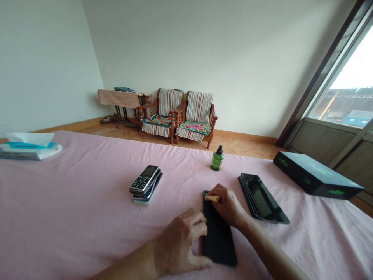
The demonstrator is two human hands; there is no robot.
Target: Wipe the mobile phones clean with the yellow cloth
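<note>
Left hand (183,243) on dark slab (220,243), right hand's (229,204) fingers partly hiding cloth (212,198)

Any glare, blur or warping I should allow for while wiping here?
Head view: the window is blown out; a pale sheen washes out the box lid's print; the top tablet is glossy, with a grey-green patch, reflection or screen unclear; edges look stretched, the window frame leaning; the tissues look soft; the dark slab shows little surface detail.
</note>
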